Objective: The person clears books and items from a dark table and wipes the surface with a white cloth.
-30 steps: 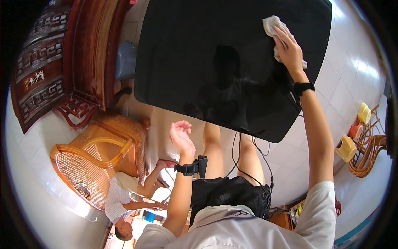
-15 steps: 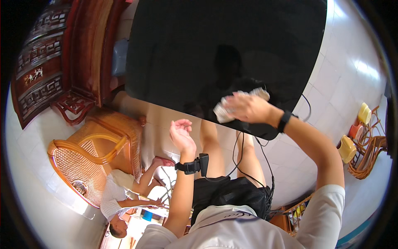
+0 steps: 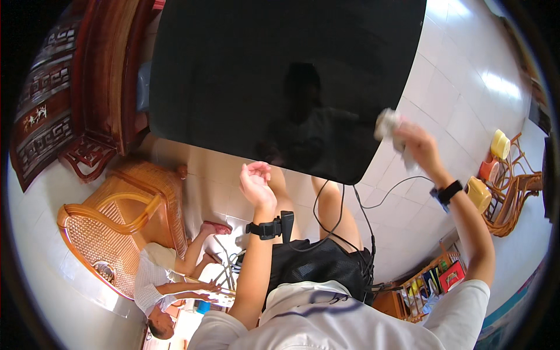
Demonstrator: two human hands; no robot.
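Note:
A glossy black tabletop (image 3: 239, 70) fills the upper middle, with a dark reflection on it. My right hand (image 3: 415, 143) grips a crumpled whitish cloth (image 3: 388, 122) at the tabletop's right edge, partly out over the floor. My left hand (image 3: 256, 185) is turned palm up just below the near edge, holding nothing, with loosely curled fingers. Each wrist wears a black band, and cables hang from the left one down over my legs.
Carved dark-wood furniture (image 3: 108, 70) stands left, beside a wooden armchair (image 3: 108, 239). Another person (image 3: 149, 280) sits at lower left. Yellow containers (image 3: 478, 192), a red one (image 3: 489, 169) and rattan furniture (image 3: 510, 213) line the right. A wooden rack (image 3: 434, 274) stands lower right, on white floor tiles (image 3: 443, 87).
My right hand swept from the upper right down toward the middle, then out rightward to the edge with the cloth. The tabletop has shifted left in the view; my left hand stays much the same.

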